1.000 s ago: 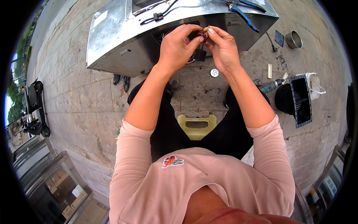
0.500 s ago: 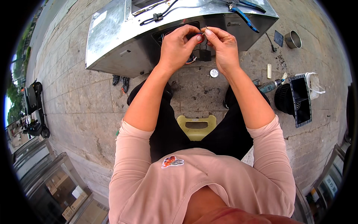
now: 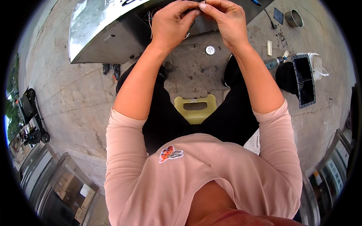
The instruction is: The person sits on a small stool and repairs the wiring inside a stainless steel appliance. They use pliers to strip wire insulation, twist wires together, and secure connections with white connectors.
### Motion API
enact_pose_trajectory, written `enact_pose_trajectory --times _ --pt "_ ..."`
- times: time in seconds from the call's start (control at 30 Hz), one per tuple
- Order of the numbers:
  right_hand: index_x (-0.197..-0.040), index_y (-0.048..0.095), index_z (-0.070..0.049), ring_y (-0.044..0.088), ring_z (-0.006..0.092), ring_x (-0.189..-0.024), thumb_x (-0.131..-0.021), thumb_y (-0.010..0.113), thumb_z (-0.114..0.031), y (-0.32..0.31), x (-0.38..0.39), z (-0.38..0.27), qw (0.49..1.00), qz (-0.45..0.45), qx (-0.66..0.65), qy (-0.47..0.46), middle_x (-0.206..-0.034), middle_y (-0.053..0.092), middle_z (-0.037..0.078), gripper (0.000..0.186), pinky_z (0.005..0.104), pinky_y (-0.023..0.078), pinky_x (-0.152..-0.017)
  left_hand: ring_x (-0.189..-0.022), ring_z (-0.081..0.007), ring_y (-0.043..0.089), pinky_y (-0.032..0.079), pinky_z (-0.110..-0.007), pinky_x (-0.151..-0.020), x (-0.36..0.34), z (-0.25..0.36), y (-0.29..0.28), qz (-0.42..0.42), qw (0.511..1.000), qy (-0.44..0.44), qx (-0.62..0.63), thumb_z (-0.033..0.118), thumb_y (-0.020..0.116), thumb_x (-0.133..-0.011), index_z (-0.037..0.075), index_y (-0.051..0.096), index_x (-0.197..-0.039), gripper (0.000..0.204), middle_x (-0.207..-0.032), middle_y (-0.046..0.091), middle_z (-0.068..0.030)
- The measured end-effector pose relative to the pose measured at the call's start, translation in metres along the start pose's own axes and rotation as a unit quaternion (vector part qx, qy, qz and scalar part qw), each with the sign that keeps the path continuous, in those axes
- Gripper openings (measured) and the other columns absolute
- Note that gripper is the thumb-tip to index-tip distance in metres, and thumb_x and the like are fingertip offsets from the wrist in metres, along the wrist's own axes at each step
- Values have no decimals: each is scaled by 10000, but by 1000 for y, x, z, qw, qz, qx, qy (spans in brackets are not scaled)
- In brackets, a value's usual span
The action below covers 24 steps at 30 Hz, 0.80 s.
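Observation:
At the top of the head view, my left hand point(image 3: 169, 28) and my right hand point(image 3: 232, 28) meet with fingers closed in a pinch on thin dark wire point(image 3: 204, 3), largely hidden by the fingertips. Both are in front of a stainless steel cabinet point(image 3: 100, 43), where loose wires point(image 3: 150, 22) show beside my left hand. A blue plier handle point(image 3: 256, 2) pokes in at the top edge, on the cabinet. Below, a small round silver disc point(image 3: 210, 50) lies on the paving between my shoes.
A yellow stool point(image 3: 194, 115) is between my legs. Rightward are a drill point(image 3: 271, 64), black divided tray point(image 3: 304, 67), white container point(image 3: 317, 59), metal pot point(image 3: 294, 19) and dark pad point(image 3: 278, 16). Dark gloves or rags point(image 3: 111, 68) lie left of the cabinet; a scooter point(image 3: 32, 113) stands farther left.
The view has shifted, so the cabinet and both hands sit higher in the picture, with the pliers mostly out of frame. The hands stay pinched together, their wires now more hidden.

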State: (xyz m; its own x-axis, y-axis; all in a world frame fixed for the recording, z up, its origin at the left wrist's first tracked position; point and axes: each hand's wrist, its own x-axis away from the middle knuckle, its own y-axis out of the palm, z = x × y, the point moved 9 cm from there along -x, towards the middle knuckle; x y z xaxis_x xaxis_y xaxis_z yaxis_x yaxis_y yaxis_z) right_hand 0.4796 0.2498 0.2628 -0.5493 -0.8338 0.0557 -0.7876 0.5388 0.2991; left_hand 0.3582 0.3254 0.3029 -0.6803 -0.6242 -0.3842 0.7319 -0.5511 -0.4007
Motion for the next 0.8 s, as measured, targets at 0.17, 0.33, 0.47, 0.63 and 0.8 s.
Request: enact_pose_trajectory --times 0.17,0.33,0.47,0.63,0.8 --pt "-929 722 -13 633 59 -669 -974 655 -169 -7 0 0 997 7 78 -16 -785 697 -6 175 204 500 -624 -815 -116 653 522 -245 -726 2 -5 -4 -8 996 -51 65 -17 663 -907 -7 681 -1040 135 -905 684 -54" --pt "-1005 737 -26 693 131 -784 -930 685 -185 -99 -23 129 978 47 196 50 -871 729 55 183 278 545 -728 -853 -89 635 517 -233 -775 7 -37 -19 -4 980 -98 172 42 684 -929 2 678 -1089 166 -955 691 -19" --pt "-991 752 -43 712 208 -772 -871 704 -199 -195 17 286 834 58 526 154 -873 747 117 203 331 556 -748 -875 -60 593 467 -198 -789 11 -40 -31 -52 994 -99 18 20 685 -923 -29 665 -1121 205 -1015 674 -13" --pt "-961 774 -142 693 342 -923 -812 695 -163 -232 40 385 797 84 556 220 -1004 717 144 171 431 551 -841 -768 -86 547 430 -218 -677 19 -51 -40 -37 990 -129 47 -15 681 -885 -34 674 -1032 149 -953 659 -50" --pt "-931 785 -226 678 344 -962 -808 692 -178 -230 27 426 752 96 599 258 -1097 664 138 161 435 554 -838 -796 -149 580 439 -242 -669 15 -59 -39 -37 986 -153 54 -73 670 -839 -43 664 -980 144 -949 670 -111"
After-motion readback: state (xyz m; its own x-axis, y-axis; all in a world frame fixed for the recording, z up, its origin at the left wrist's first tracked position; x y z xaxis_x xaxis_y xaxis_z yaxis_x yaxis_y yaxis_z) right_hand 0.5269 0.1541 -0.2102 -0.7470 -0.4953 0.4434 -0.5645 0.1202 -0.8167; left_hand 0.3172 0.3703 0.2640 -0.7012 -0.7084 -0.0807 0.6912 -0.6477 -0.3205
